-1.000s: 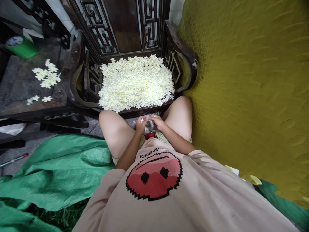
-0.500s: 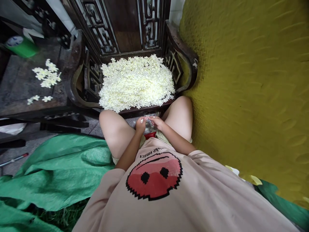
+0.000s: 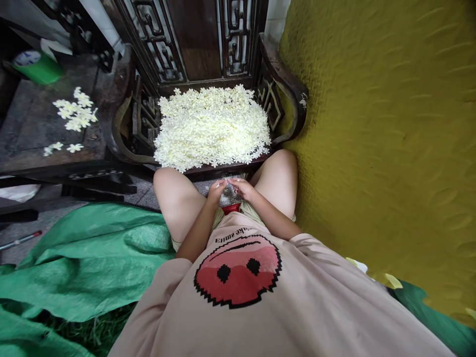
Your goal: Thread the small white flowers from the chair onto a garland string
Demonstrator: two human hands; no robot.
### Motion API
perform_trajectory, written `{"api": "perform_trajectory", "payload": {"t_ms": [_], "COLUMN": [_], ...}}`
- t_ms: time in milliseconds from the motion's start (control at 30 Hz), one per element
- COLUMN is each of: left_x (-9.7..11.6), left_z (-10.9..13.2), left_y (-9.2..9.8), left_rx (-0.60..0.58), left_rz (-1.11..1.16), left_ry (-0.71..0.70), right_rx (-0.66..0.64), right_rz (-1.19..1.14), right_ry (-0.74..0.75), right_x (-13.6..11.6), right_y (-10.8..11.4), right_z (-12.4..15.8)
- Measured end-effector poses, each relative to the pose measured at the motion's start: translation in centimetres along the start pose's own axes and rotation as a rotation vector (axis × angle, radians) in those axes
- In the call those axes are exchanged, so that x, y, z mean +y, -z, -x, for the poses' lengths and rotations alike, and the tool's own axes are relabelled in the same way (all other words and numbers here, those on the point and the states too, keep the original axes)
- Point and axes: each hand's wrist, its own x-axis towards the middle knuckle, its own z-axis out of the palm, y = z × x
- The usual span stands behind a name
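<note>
Between my knees, my left hand [image 3: 217, 190] and my right hand [image 3: 241, 188] meet at the fingertips. A bit of a small white flower [image 3: 217, 186] shows at the fingers of my left hand, which is closed. My right hand's fingers are pinched against the left's; what they hold is too small to tell. Just ahead, a thick heap of white flowers [image 3: 211, 129] covers the seat of a dark carved wooden chair [image 3: 197, 172]. A red edge [image 3: 231, 208] shows below my hands, with pale bits scattered on the floor behind it.
To the left stands a dark wooden table [image 3: 29, 129] with a small cluster of white flowers [image 3: 78, 111] and a green tape roll [image 3: 39, 67]. Green sheeting [image 3: 104, 258] lies at my left side. A yellow textured panel [image 3: 379, 139] rises on the right.
My left hand has turned slightly and its fingers reach further toward the right hand; the flower in it shows less. The view has shifted a little. The heap looks the same.
</note>
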Motion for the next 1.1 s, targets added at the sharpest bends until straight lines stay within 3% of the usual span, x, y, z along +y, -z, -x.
{"api": "perform_trajectory", "payload": {"t_ms": [133,333,433,500,633,867,1100], "left_x": [0.3,0.7,0.8,0.8,0.7,0.9,1.4], "left_z": [0.0,-0.5,-0.6,-0.3,0.9,2.3,3.0], "left_y": [-0.1,0.1,0.2,0.1,-0.4,-0.6,-1.4], "left_rx": [-0.027,0.129,0.152,0.158,0.131,0.063,0.034], "left_rz": [0.080,0.184,0.128,0.044,-0.188,-0.649,-0.945], "left_ry": [0.113,0.149,0.131,0.064,-0.215,-0.520,-0.633], "right_rx": [0.000,0.132,0.121,0.116,0.102,0.003,-0.090], "right_rz": [-0.021,-0.132,-0.151,-0.158,-0.210,-0.294,-0.324], "right_ry": [0.008,0.028,-0.011,-0.087,-0.249,-0.264,-0.317], "right_x": [0.0,-0.6,-0.9,-0.9,-0.8,-0.9,-1.1], "right_y": [-0.2,0.5,0.6,0.3,-0.4,-0.4,-0.7], "right_z": [0.1,-0.3,-0.3,-0.1,0.3,0.4,0.6]}}
